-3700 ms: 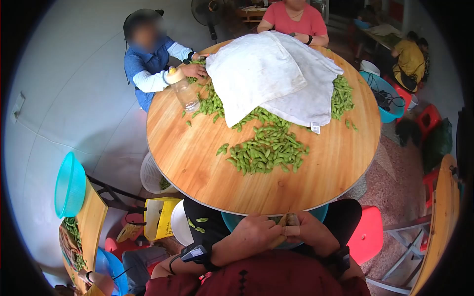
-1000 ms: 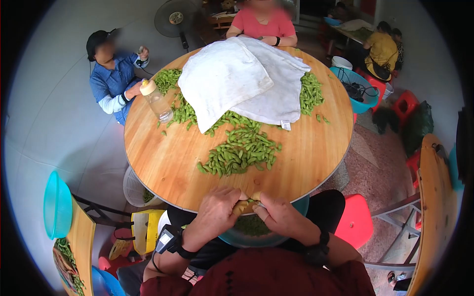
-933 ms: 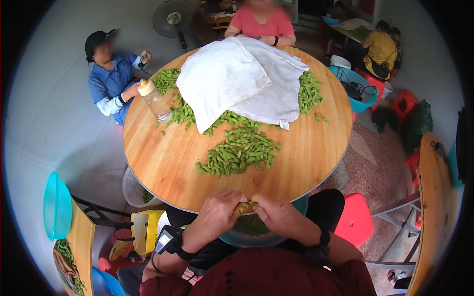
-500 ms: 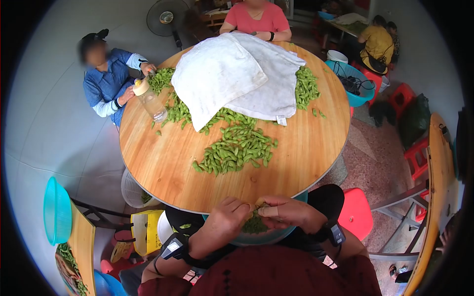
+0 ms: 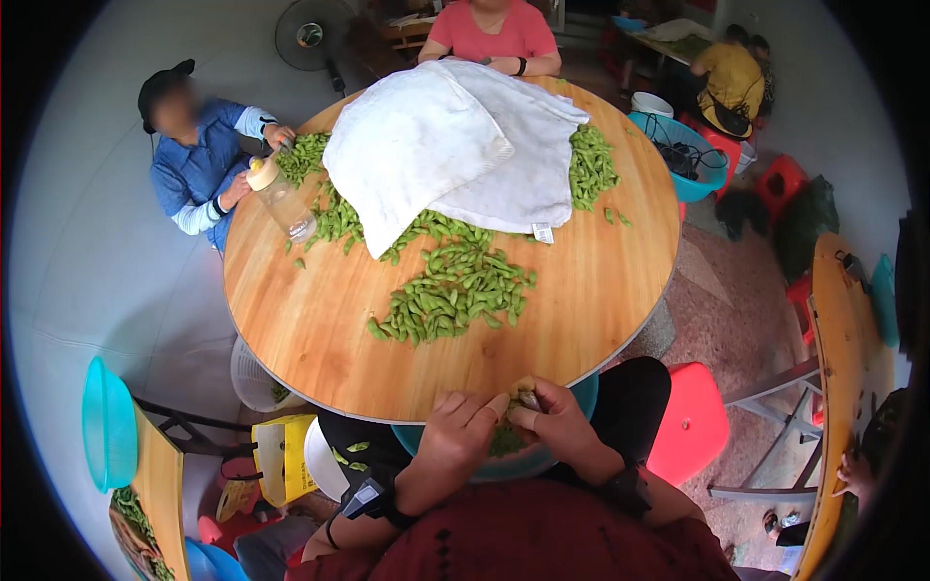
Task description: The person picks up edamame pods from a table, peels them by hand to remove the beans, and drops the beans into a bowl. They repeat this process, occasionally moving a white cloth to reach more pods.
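My left hand (image 5: 453,438) is closed, thumb and forefinger pinched together over the teal basin (image 5: 588,395) in my lap. Close beside it, my right hand (image 5: 567,423) is closed too, its bent fingers around a small edamame pod, mostly hidden by the fingers. What the left fingertips pinch cannot be made out. Small green pieces (image 5: 505,443) lie in the basin beneath both hands. In front of me, a loose pile of edamame pods (image 5: 455,293) lies on the round wooden table (image 5: 320,334). White cloths (image 5: 417,145) cover more pods behind it.
A clear bottle (image 5: 286,205) stands by a person in blue (image 5: 199,155) at the left. Another person in pink (image 5: 492,34) sits across. A red stool (image 5: 686,423) is at my right, a yellow bag (image 5: 286,460) at my left. The table edge lies just beyond my hands.
The view has shifted slightly. My right hand has turned, with its fingers more raised and curled, and both hands stay close together over the basin.
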